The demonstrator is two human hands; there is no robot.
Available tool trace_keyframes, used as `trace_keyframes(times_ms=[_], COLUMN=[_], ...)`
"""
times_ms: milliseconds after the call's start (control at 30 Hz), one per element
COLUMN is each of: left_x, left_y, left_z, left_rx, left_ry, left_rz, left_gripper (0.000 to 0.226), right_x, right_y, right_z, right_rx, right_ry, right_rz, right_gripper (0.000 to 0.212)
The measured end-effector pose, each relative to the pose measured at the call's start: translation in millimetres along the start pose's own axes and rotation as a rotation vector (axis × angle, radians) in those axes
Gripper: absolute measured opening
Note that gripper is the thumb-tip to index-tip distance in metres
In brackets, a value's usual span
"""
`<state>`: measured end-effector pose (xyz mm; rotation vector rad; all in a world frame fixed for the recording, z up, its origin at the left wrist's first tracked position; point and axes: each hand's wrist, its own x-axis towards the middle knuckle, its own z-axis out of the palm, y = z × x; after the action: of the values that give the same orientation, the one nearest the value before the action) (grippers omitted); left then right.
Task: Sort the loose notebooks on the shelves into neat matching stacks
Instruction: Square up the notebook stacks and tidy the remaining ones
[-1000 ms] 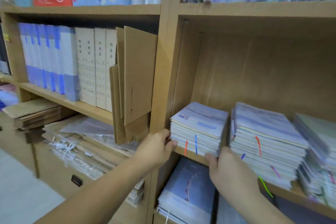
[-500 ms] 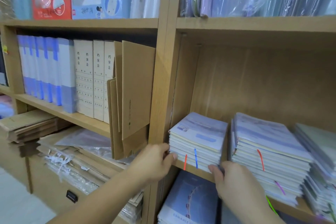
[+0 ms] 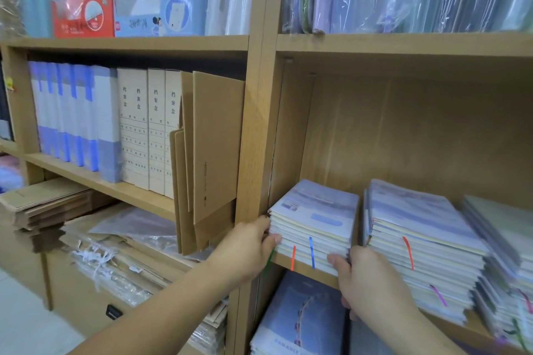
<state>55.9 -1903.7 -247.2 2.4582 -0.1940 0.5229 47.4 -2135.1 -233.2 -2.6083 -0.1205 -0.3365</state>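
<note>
At the front left corner of the shelf [image 3: 302, 269], our left hand [image 3: 248, 251] and right hand [image 3: 372, 288] grip the notebook stack [image 3: 314, 225] by its sides.

2 hands: left hand [image 3: 248, 248], right hand [image 3: 366, 277]. 3 notebook stacks right of the wooden upright [image 3: 253, 124]: left stack [image 3: 314, 219], middle stack [image 3: 418, 228], right stack [image 3: 501, 233]. 4 beige file boxes [image 3: 150, 130] left of it. 1 red box [image 3: 83, 19] up-left of it.

Shelves [image 3: 403, 43]: matt wood laminate. Notebooks [image 3: 314, 219]: paper, glossy film wrap. Folded boxes [image 3: 216, 147]: matt brown cardboard.
</note>
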Motion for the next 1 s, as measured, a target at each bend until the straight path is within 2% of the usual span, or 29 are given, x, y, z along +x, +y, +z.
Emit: trace_keyframes(times_ms=[167, 367, 467, 833, 1000], left_x=[6.3, 17.0, 15.9, 13.5, 13.8], left_y=[6.0, 13.6, 13.5, 9.9, 8.3], left_z=[-15.3, -19.3, -16.6, -3.9, -7.3], left_rx=[-0.001, 0.125, 0.115, 0.08, 0.109], left_ry=[0.089, 0.025, 0.017, 0.117, 0.113], left_rz=[-0.014, 0.039, 0.046, 0.041, 0.063], left_gripper=[0.026, 0.03, 0.029, 0.028, 0.028], right_x=[-8.2, -4.2, 0.2, -2.0, -6.8], right_y=[-14.3, -26.8, -25.0, -16.8, -21.0], right_z=[-23.1, -33.4, -31.2, -22.8, -34.8], right_rx=[-0.069, -0.198, -0.242, -0.344, -0.424], right_ry=[0.021, 0.023, 0.029, 0.138, 0.093], right_rz=[-0.069, -0.06, -0.056, -0.071, -0.152], right_gripper=[0.051, 0.046, 0.045, 0.04, 0.031])
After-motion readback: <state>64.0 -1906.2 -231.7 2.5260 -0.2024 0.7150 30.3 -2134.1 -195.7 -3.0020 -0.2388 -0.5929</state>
